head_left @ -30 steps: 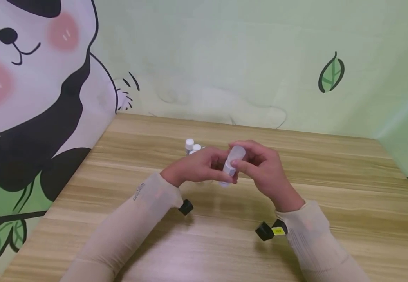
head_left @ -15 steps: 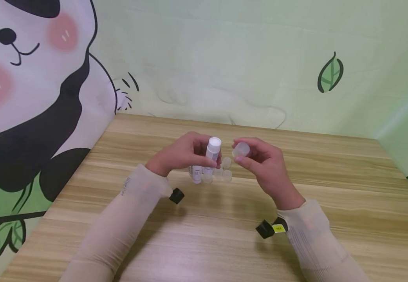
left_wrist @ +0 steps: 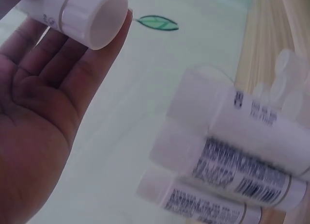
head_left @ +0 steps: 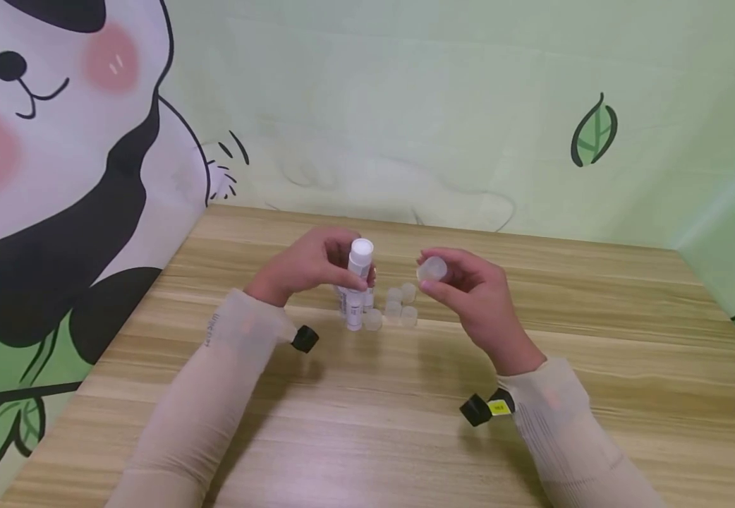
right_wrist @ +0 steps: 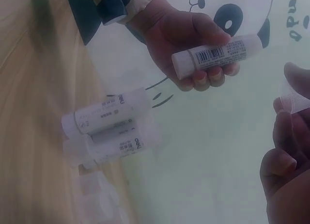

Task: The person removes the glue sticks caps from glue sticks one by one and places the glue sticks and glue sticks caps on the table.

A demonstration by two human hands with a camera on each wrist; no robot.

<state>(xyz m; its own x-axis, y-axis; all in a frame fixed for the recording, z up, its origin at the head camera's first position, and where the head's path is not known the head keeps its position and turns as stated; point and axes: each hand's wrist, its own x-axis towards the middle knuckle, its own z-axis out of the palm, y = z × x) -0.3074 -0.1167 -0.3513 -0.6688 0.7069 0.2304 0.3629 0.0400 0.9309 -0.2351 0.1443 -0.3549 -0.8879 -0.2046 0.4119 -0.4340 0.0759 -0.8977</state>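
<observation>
My left hand (head_left: 310,257) grips a white glue stick (head_left: 360,262) upright between thumb and fingers, above the table. Its cap is off, and a printed label with a barcode shows in the right wrist view. Right below it, several more white glue sticks (head_left: 354,312) stand close together, partly hidden by the left hand; the left wrist view shows them side by side (left_wrist: 242,170). My right hand (head_left: 482,293) pinches a translucent cap (head_left: 434,269) between thumb and fingers, a short way to the right of the left hand.
Several loose translucent caps (head_left: 393,309) lie in a small cluster on the wooden table (head_left: 367,409), right of the standing glue sticks. A wall sheet (head_left: 367,113) printed with a panda and leaves rises behind the table's back edge.
The glue stick and the cap, together a second ago, are now apart. My left hand has moved left with the glue stick, over the standing ones. The right hand has stayed nearly still.
</observation>
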